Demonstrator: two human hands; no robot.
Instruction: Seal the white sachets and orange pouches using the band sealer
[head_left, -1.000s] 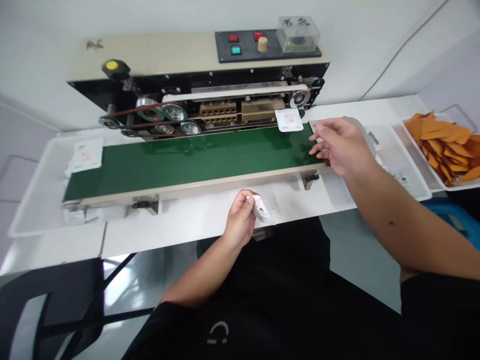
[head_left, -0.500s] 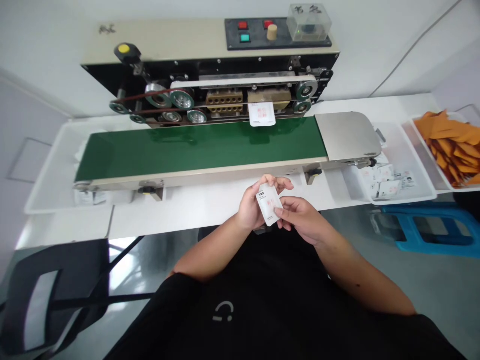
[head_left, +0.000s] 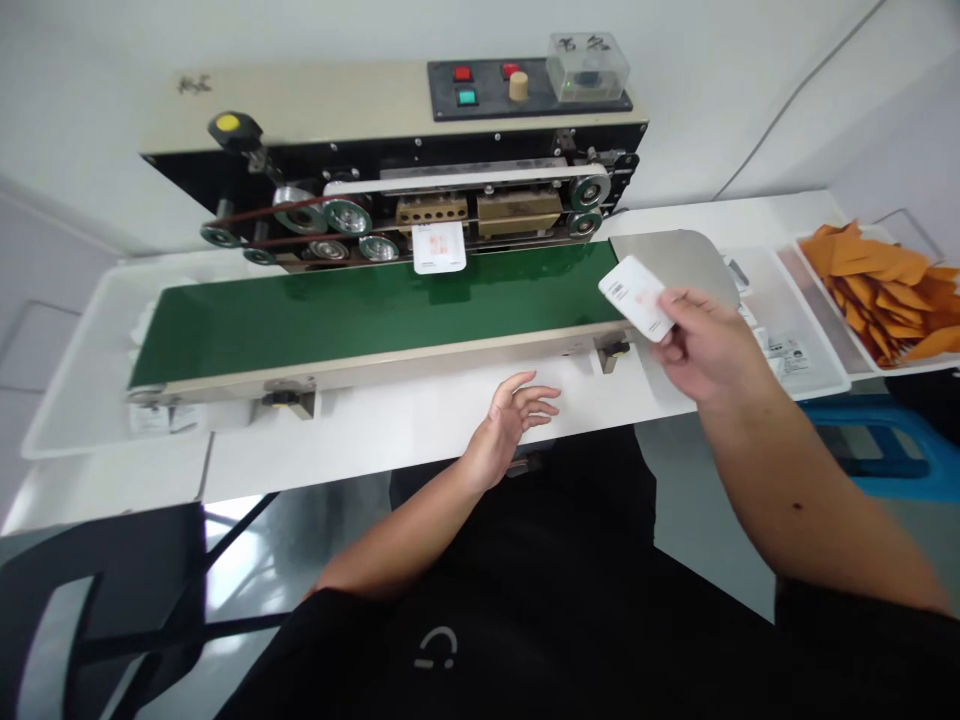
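the right hand is holding a white sachet, gripping it narrowly by its lower right end between the thumb and the fingers. the sachet is lying nearly flat in the air, with its printed face turned up toward the camera. its long axis is running diagonally, and its free end is pointing up and to the left, toward the near right end of the green conveyor belt. it is sitting just above the belt's end, beside a steel feed plate, though i cannot tell whether it is touching either one.

the left hand is holding nothing. it is hovering wide open, with its fingers spread, over the white table and near the belt's front edge.

a second sachet is resting at the far edge of the belt, with its upper edge reaching the band sealer and its lower part lying on the green surface. a white plastic tray is sitting beyond the right hand and is holding more sachets. farther right, orange pieces are piling up in another tray, while a white tray is running under the belt's left end.
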